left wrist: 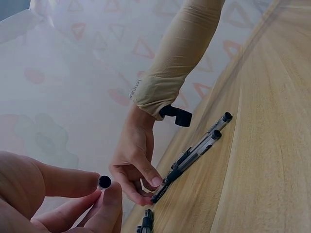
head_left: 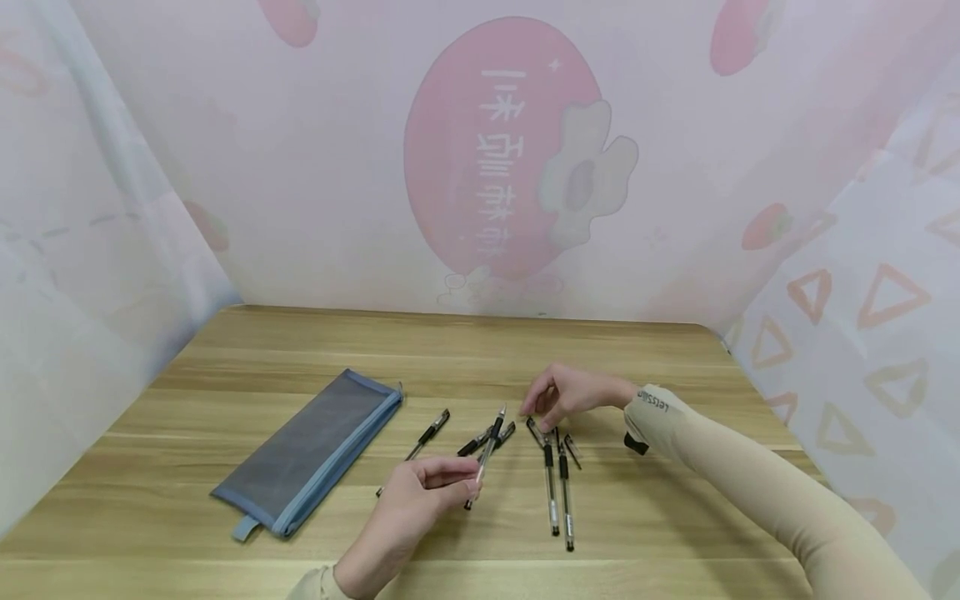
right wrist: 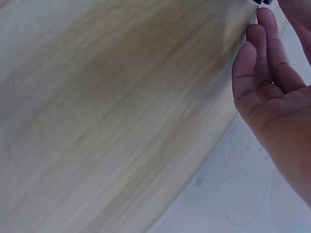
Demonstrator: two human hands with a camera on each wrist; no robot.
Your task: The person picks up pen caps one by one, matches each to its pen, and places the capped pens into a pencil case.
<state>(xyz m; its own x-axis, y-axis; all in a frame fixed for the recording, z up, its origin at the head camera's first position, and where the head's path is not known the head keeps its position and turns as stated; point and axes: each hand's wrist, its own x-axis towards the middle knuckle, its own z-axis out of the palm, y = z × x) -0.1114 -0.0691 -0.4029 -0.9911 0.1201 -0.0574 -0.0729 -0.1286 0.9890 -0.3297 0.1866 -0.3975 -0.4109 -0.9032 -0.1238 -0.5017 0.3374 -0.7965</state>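
Observation:
My left hand [head_left: 420,500] pinches a clear-barrelled gel pen [head_left: 492,446] between thumb and fingers. Its uncapped tip points up and away, and its black end [left wrist: 104,182] faces the left wrist camera. Bent fingers of my right hand [head_left: 573,393] reach down beside a small black pen cap [head_left: 534,430] and the upper ends of two pens [head_left: 551,492] lying side by side. Whether the fingertips grip the cap or only touch it, I cannot tell. In the right wrist view, just a dark sliver shows near the fingertips [right wrist: 265,17].
Another cap [head_left: 573,451] lies right of the two pens. Crossed pens [head_left: 474,444] lie beneath the held one, and a single pen [head_left: 429,433] lies to their left. A grey-blue mesh zip pouch [head_left: 300,446] rests at left on the wooden table [head_left: 637,517]. Printed curtains enclose the table.

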